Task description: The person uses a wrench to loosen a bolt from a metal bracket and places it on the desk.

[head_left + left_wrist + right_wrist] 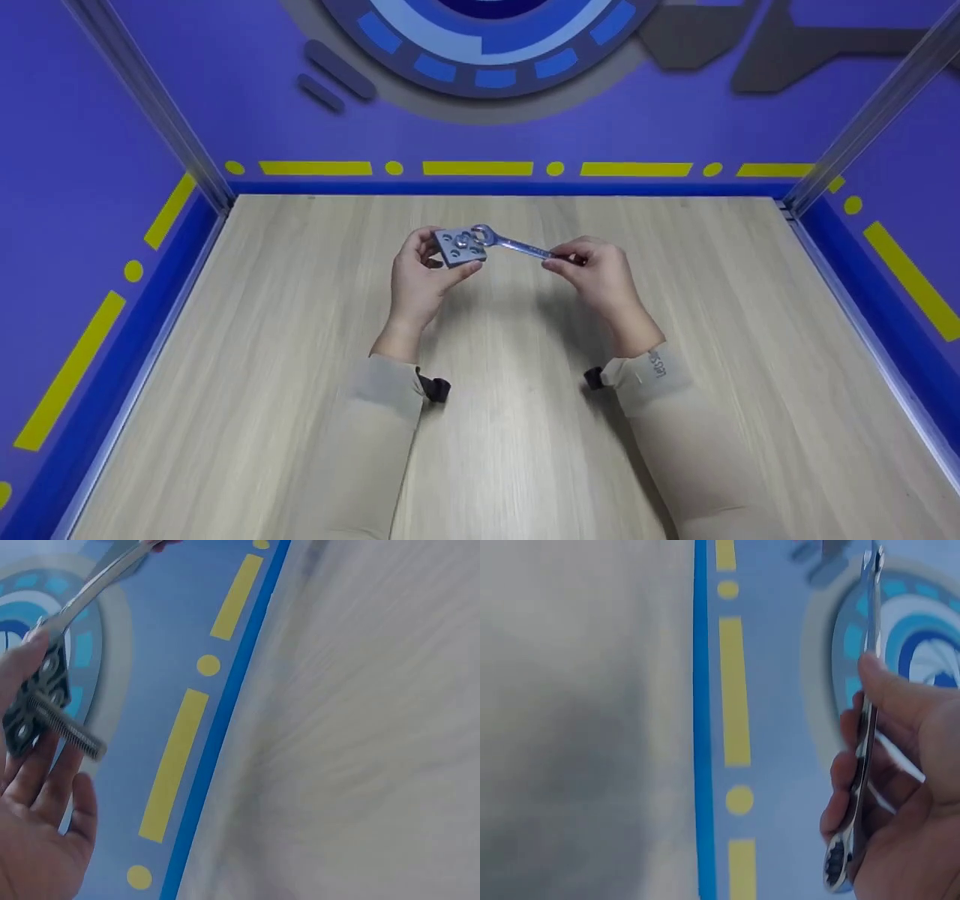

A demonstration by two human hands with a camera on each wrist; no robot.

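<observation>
My left hand (421, 279) grips a square metal plate (452, 253) by its edges, thumb along the near side. Several holes pierce the plate, and a bolt (462, 241) sits at its middle. The bolt's threaded shank (71, 727) sticks out from the back in the left wrist view. In my right hand (600, 274) a shiny combination wrench (517, 247) is pinched between thumb and fingers. Its open end lies right beside the bolt head, overlapping the plate's right edge in the head view. The toothed ring end (838, 862) shows below the palm in the right wrist view.
Both hands are above a light wood tabletop (510, 450). Blue panels with yellow markings (480, 168) wall it at the back and both sides, with metal posts (161, 105) at the rear corners. Black wrist straps (435, 388) show at the sleeve cuffs.
</observation>
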